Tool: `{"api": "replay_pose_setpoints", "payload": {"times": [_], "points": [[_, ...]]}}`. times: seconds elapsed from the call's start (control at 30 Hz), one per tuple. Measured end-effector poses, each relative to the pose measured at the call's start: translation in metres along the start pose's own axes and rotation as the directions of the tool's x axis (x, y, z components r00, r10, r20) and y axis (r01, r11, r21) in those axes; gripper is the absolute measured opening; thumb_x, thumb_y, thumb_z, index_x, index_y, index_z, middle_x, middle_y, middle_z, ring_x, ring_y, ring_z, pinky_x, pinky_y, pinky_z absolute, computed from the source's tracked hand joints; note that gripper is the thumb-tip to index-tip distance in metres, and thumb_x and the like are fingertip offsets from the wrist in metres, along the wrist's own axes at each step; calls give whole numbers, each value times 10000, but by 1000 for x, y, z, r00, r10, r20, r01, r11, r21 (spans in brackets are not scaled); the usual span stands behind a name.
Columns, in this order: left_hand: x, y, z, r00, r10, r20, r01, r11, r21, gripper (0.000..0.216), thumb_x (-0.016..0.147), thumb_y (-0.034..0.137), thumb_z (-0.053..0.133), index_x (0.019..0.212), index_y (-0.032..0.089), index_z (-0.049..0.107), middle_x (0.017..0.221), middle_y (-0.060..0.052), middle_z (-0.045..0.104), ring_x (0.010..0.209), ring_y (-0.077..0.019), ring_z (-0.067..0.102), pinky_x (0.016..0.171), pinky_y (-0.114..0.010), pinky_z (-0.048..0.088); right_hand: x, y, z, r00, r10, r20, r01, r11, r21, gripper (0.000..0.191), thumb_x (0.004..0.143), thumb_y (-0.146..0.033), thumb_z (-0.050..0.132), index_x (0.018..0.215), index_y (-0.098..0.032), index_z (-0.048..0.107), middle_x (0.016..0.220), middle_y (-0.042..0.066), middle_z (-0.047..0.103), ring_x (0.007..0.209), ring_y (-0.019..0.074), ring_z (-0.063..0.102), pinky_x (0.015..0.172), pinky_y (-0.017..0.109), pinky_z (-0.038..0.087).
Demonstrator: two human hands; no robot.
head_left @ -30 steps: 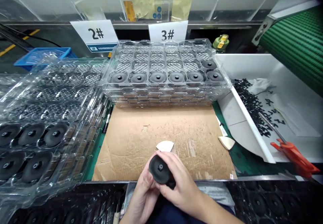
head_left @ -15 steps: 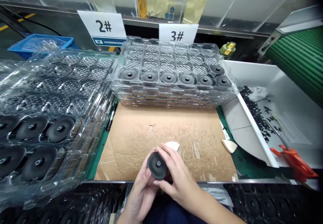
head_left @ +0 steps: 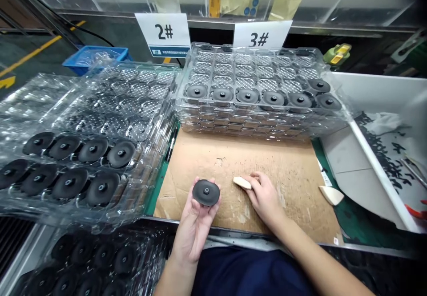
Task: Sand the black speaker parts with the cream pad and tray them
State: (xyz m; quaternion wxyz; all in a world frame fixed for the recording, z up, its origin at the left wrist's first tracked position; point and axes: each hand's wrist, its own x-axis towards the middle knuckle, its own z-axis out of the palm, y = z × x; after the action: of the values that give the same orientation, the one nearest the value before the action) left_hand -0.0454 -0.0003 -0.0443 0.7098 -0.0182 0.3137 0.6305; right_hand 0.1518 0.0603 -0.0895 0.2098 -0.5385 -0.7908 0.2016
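Observation:
My left hand holds a round black disc part with a small centre hub, fingers cupped under it above the near edge of a cardboard sheet. My right hand rests on the cardboard to the right, fingers pinched on a small cream wedge-shaped piece. A second cream wedge lies further right on the green mat.
A stack of clear blister trays at the back holds a row of black discs. More clear trays with discs lie at left. A white bin with small black parts stands at right. Signs read 2# and 3#.
My right hand left the disc and went right onto the cream wedge on the cardboard. My left hand now holds the disc alone. The camera view swung left.

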Motion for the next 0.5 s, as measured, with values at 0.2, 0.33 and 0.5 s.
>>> {"api": "replay_pose_setpoints", "payload": {"times": [0.2,0.33,0.5], "points": [[-6,-4,8,1000,11,6,-11,999,30,473,790,361,581,1246,296,475,1267,-88,551,1197,-274,469,990,-359,391,-15,-19,-11,993,-108,37,98,971,220,250,935,-264,412,1128,-235,569,892,45,631,791,185,557,707,335,460],[-5,-12,15,999,-32,21,29,994,107,497,772,338,613,1246,265,485,1276,-101,543,1188,-266,479,986,-359,400,-24,-26,-27,992,-108,61,84,948,308,194,914,-249,467,1028,-246,624,785,12,644,707,158,571,640,288,473],[-6,-33,35,990,-133,57,114,959,259,590,717,326,680,1265,252,474,1222,-95,580,1118,-244,534,904,-310,468,-8,-57,-82,997,-21,-81,52,914,403,267,927,-212,432,1178,-236,521,1029,32,603,894,156,561,787,294,466]]}}
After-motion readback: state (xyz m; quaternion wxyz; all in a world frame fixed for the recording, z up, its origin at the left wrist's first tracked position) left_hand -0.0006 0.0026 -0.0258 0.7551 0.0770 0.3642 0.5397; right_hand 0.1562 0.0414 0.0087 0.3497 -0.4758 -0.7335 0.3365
